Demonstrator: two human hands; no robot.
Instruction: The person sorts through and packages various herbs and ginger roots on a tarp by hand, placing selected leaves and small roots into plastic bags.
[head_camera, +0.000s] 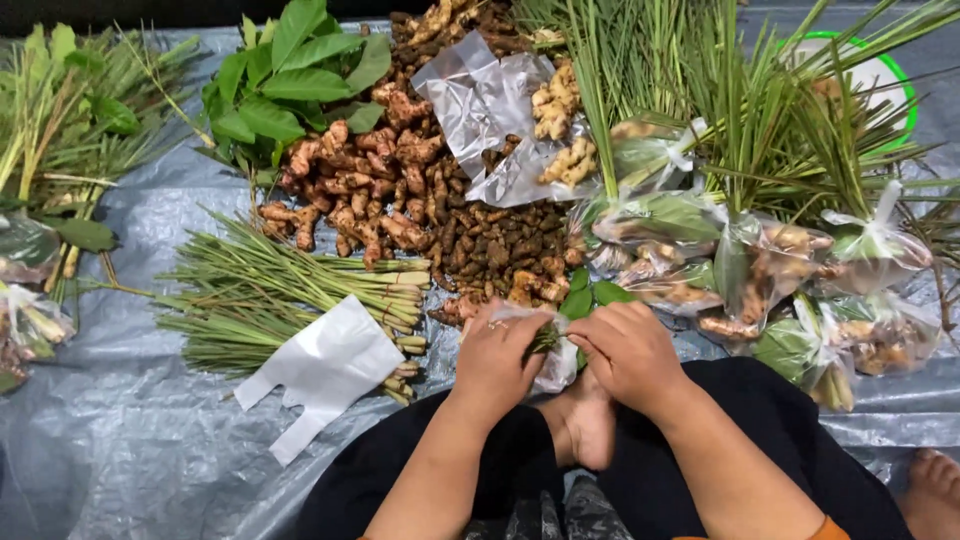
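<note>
My left hand (495, 355) and my right hand (630, 350) are close together just above my lap, both gripping a small clear plastic bag (556, 368) with green leaves (585, 300) poking out of its top. A ring shows on my left hand. What else the bag holds is hidden by my fingers. Right behind the hands lies a heap of brown roots (490, 250) and reddish-brown galangal pieces (360, 190).
A lemongrass bundle (280, 290) lies at left with a white plastic bag (325, 370) on it. Filled, tied clear bags (780, 280) sit at right. Loose clear bags (490, 105), broad leaves (290, 80), long green blades (760, 110) and a green-rimmed bowl (905, 85) lie behind on grey sheeting (120, 440).
</note>
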